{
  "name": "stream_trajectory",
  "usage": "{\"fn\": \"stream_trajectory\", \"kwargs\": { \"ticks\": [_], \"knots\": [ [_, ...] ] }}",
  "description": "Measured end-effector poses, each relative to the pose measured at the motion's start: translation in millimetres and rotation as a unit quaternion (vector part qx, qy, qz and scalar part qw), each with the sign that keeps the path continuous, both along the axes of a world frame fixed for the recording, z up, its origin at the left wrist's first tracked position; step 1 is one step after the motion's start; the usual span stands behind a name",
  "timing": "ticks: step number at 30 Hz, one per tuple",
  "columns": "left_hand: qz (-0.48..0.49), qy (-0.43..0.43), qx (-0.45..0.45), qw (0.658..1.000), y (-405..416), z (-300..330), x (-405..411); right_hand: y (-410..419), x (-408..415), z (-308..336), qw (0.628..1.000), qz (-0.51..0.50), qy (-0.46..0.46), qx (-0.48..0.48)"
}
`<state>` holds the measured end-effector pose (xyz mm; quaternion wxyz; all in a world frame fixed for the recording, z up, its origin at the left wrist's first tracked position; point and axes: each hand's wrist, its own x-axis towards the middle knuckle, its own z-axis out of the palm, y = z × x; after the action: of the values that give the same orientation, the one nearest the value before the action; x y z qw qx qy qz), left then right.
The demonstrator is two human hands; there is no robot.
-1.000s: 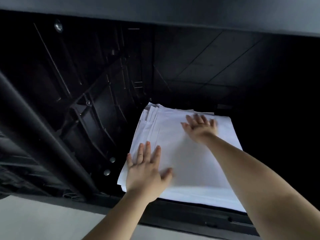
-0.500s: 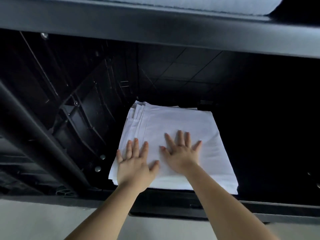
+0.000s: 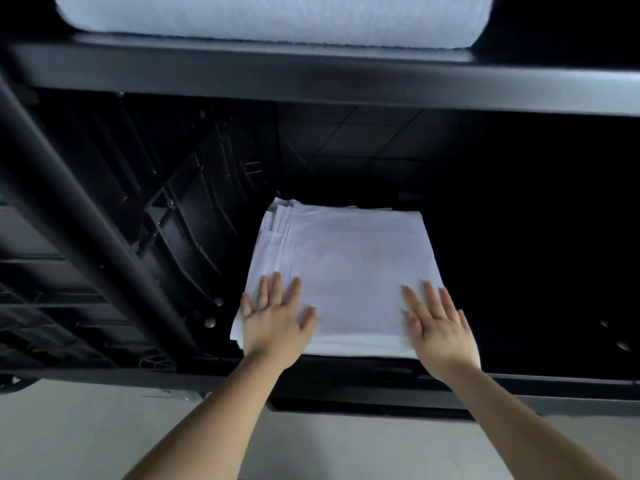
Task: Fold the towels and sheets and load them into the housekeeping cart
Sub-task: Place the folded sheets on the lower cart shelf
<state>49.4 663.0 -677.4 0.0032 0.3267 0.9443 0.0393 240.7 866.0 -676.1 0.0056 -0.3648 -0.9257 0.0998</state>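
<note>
The folded white cotton sheet stack (image 3: 349, 271) lies lengthwise away from both flat, uncurled grips, left hand (image 3: 275, 323) and right hand (image 3: 438, 329), pressing its near corners on the black cart shelf (image 3: 519, 271).

Dim cart interior, light falling in from my side

I am seeing the folded sheets (image 3: 349, 271) glowing pale while the cart shelf (image 3: 519, 258) around them is sinking into near-black with detail lost; the hands (image 3: 273, 327) are blurring slightly at the fingertips, and the wide lens is bowing the upper shelf edge (image 3: 311, 81) and left post (image 3: 90, 223).
</note>
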Motion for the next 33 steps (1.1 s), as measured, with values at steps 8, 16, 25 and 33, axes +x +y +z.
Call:
{"fn": "stream_trajectory", "kwargs": {
  "ticks": [8,16,25,33],
  "knots": [
    [-0.009,-0.022,-0.01,1.0,-9.9,3.8,2.2,0.8,-0.6,-4.1,1.0,-0.003,0.015,-0.002],
    [-0.015,-0.088,-0.054,0.995,-26.7,25.0,25.9,-21.5,26.3,12.5,0.999,0.012,-0.008,-0.052],
    [-0.002,-0.205,-0.113,0.972,-67.0,177.6,72.2,-62.9,71.6,158.1,0.986,0.018,-0.034,-0.161],
    [0.016,-0.184,-0.015,0.983,-112.9,379.5,131.1,-125.1,105.2,375.8,0.979,0.056,0.008,-0.198]
  ]
}}
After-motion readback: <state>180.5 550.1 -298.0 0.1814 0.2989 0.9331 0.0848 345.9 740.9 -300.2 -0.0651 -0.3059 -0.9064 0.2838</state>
